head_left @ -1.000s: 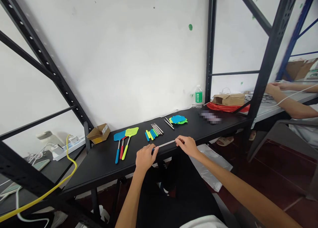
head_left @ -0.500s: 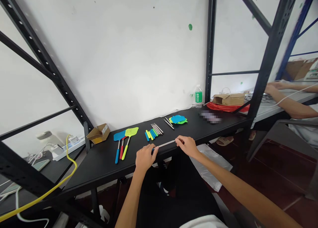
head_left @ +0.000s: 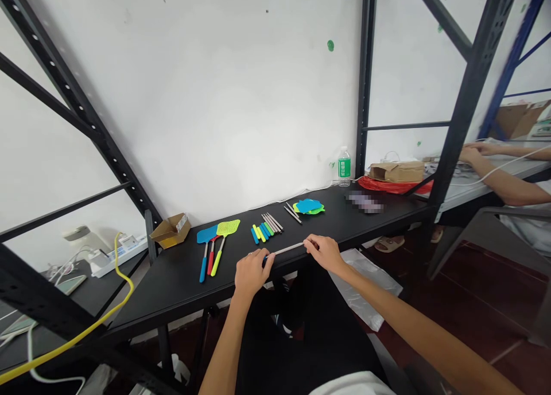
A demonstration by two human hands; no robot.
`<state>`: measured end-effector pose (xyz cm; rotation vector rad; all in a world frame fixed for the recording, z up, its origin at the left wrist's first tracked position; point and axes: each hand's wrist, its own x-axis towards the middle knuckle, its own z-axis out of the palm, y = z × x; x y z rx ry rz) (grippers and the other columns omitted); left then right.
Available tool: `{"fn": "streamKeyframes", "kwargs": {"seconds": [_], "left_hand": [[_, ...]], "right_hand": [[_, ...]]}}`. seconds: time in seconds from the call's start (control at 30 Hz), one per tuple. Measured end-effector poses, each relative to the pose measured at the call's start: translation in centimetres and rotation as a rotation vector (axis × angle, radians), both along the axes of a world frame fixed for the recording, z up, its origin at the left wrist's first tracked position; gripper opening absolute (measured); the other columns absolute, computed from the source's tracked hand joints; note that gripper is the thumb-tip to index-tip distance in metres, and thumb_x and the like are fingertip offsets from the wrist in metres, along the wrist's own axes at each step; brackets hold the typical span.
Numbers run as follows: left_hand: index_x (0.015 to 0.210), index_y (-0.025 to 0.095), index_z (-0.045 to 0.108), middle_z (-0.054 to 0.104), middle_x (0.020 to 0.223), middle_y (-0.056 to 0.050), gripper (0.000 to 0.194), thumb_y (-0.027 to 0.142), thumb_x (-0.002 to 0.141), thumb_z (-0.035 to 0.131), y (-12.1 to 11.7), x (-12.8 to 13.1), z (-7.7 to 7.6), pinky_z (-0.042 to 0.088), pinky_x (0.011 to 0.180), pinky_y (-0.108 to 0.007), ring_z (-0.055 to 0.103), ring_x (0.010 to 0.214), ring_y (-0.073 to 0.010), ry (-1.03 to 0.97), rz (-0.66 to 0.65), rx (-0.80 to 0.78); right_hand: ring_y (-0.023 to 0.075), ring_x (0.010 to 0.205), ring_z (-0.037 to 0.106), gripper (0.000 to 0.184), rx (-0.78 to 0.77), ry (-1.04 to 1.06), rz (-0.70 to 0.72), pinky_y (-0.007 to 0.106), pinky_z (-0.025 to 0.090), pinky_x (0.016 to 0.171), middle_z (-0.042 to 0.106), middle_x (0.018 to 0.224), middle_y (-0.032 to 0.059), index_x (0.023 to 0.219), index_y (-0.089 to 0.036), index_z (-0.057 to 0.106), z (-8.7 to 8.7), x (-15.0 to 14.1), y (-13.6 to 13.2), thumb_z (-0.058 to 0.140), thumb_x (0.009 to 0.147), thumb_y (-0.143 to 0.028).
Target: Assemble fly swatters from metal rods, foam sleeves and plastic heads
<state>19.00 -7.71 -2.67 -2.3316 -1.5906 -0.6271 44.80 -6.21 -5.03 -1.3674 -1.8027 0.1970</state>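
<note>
A thin metal rod point(head_left: 288, 248) stretches between my two hands at the table's front edge. My left hand point(head_left: 253, 270) is closed round its left end, where a bit of a blue handle grip shows; most of that grip is hidden by the fingers. The rod's right end is pinched in my right hand point(head_left: 322, 252). Beyond them lie several coloured handle grips point(head_left: 263, 232), a row of metal rods point(head_left: 272, 223), and a few more rods point(head_left: 293, 213). Blue and green swatter heads point(head_left: 309, 206) are stacked to the right. Three whole fly swatters point(head_left: 217, 255) lie left of my left hand.
The black table point(head_left: 172, 286) backs onto a white wall. An open cardboard box point(head_left: 170, 231) sits at its left end, a water bottle point(head_left: 344, 167) at the back right. Metal rack posts point(head_left: 467, 108) flank it. A co-worker's arms point(head_left: 495, 171) are at the far right.
</note>
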Motion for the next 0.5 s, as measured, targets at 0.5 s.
{"fn": "streamKeyframes", "kwargs": {"seconds": [0.5], "left_hand": [[0.094,0.025,0.063,0.071,0.089,-0.002,0.04,0.049,0.102,0.032,0.0,-0.05,0.14,0.033,0.063,-0.026,0.066,0.087,-0.0178,-0.017,-0.011,-0.023]], "right_hand": [[0.017,0.07,0.064,0.036,0.021,-0.023,-0.026,0.025,0.037,0.066,0.07,0.07,-0.0013,0.078,-0.025,0.066,-0.15,-0.22,-0.01,0.043,0.099,-0.043]]}}
